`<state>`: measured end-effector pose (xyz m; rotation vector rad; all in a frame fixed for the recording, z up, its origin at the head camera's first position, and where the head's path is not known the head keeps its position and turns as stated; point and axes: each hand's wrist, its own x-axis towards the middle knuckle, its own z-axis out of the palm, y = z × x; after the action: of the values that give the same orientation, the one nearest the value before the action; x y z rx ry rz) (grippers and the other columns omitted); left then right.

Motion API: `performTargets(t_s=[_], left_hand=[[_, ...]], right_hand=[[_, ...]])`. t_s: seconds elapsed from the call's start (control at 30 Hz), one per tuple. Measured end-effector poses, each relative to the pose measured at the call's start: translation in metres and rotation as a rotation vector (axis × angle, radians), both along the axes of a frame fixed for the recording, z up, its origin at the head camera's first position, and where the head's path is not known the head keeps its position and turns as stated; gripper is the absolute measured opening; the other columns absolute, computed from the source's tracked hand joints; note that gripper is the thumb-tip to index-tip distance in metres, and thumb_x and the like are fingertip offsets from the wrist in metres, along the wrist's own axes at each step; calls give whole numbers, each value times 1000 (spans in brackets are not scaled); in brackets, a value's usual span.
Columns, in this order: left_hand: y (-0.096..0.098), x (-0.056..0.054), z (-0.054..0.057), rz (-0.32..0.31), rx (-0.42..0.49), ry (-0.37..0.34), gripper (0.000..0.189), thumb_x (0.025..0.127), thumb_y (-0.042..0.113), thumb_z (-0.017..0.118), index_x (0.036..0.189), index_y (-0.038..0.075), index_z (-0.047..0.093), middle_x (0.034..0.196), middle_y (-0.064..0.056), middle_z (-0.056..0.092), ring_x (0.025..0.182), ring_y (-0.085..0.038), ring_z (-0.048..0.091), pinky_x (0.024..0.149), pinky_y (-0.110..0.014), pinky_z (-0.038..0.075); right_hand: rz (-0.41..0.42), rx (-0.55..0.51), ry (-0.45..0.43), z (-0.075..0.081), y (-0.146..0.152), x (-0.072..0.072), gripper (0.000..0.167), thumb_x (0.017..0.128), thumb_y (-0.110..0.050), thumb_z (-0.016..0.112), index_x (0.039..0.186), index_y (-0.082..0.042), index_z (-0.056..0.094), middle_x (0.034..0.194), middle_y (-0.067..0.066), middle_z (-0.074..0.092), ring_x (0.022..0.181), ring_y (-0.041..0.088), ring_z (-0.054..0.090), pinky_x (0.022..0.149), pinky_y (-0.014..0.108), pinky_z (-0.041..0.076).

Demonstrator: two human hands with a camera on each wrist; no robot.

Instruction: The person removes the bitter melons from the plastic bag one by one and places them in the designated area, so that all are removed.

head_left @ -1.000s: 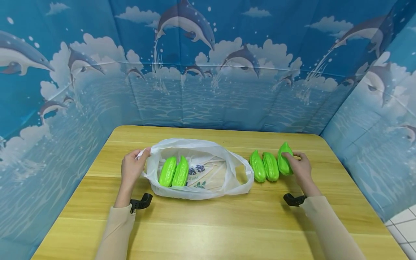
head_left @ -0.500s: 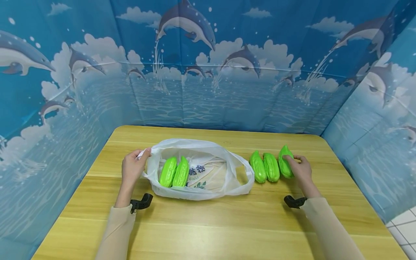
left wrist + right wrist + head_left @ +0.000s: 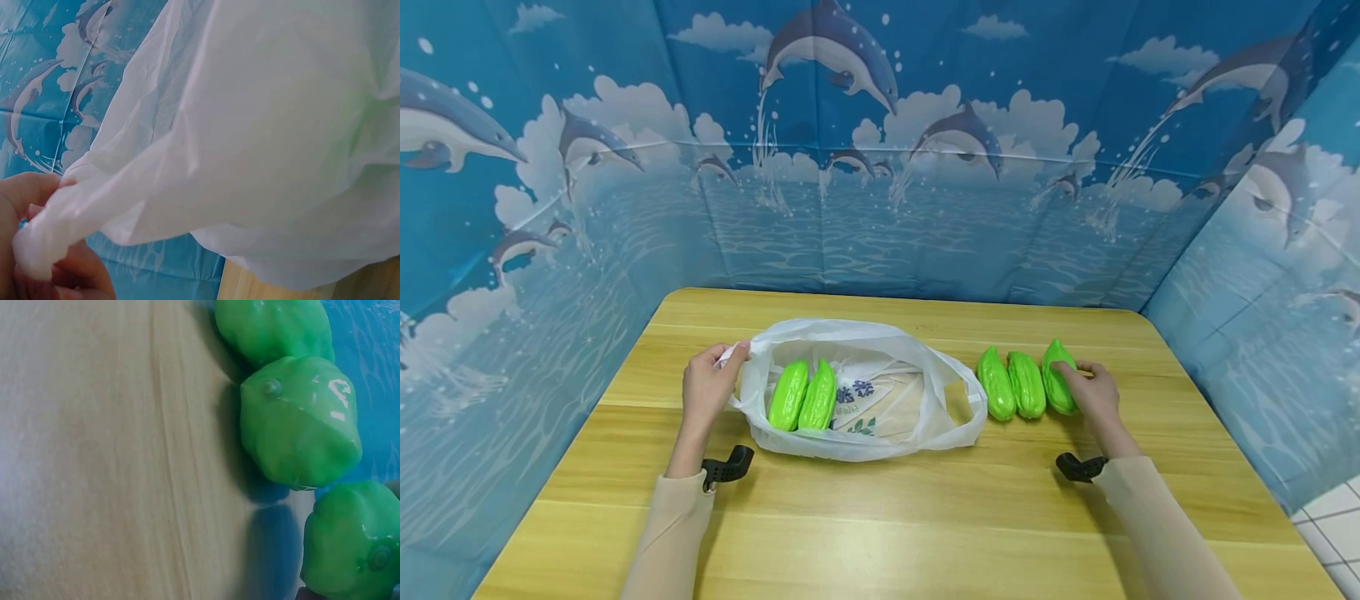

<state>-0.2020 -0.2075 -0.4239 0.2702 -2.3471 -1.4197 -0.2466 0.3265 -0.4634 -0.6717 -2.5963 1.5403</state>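
Note:
My left hand [image 3: 706,385] pinches the left handle of a white plastic bag [image 3: 857,450] lying with its mouth wide. In the left wrist view, the handle's bunched film [image 3: 75,212] runs between thumb and fingers. Two glossy green bitter melons [image 3: 802,397] lie side by side at the bag's left inside. My right hand [image 3: 1093,392] grips another bitter melon [image 3: 1057,385], thumb on its near side. Just left of it, two more, one bitter melon [image 3: 1026,385] beside another [image 3: 995,385], lie on the table. The right wrist view shows their blunt ends, the held bitter melon [image 3: 350,544] lowest.
The wooden table [image 3: 895,533] runs back to a blue dolphin-print curtain [image 3: 880,225], which also hangs at both sides. The bag's right handle loop [image 3: 976,408] reaches close to the loose bitter melons. Dark wrist mounts sit on both forearms.
The bitter melon in my right hand has shifted slightly, its tip coming a little nearer to me. My left hand and the bag have stayed in place.

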Motion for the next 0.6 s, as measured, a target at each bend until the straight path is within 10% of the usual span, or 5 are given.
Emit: performTargets(t_s=[0.6], left_hand=[[-1,0,0,-1,6,5,46,89,51,61,84,6,70,55,-1,50,48,-14,47,45,-26,37]], right_hand=[[8,-13,-25,-4,0,0,83,89,-55,52,145,2,29,139,27,33,119,40,39,93,51,36]])
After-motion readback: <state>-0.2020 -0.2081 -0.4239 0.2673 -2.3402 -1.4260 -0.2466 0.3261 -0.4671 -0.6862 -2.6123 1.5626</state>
